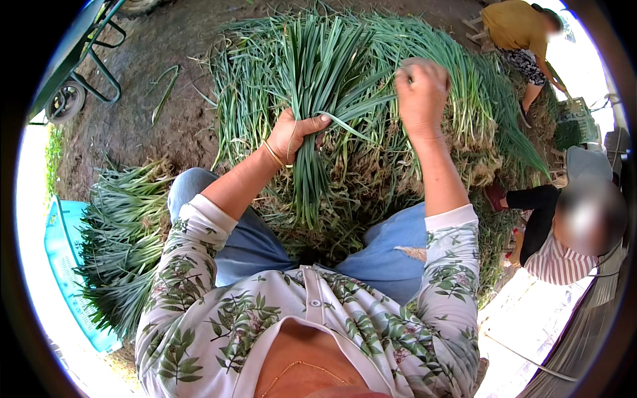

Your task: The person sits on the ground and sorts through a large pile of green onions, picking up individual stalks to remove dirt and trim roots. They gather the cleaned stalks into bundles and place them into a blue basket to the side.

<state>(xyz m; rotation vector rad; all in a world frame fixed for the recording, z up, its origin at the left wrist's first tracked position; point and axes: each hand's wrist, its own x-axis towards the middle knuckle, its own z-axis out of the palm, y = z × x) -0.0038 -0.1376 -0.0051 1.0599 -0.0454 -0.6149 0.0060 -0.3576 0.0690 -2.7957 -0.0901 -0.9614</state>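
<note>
My left hand (298,132), with a yellow bangle at the wrist, grips a bunch of long flat leek-like greens (318,74) at its narrow middle. The thumb lies across the front, leaves fan out above, and a thinner end hangs below the fist. My right hand (423,94) is raised just right of the bunch with fingers curled, slightly blurred. A few leaves bent out of the bunch reach to its edge; whether its fingers pinch them is hidden. Beneath both hands spreads a large heap of the same greens (473,107), with pale stems and brown roots towards me.
At my left lies a stack of greens (129,214) beside a turquoise plastic crate (64,239). A green wheelbarrow (94,54) stands at upper left on bare soil (149,45). Two other people, one bending (515,25) and one seated (562,263), are at the right, near a crate (577,122).
</note>
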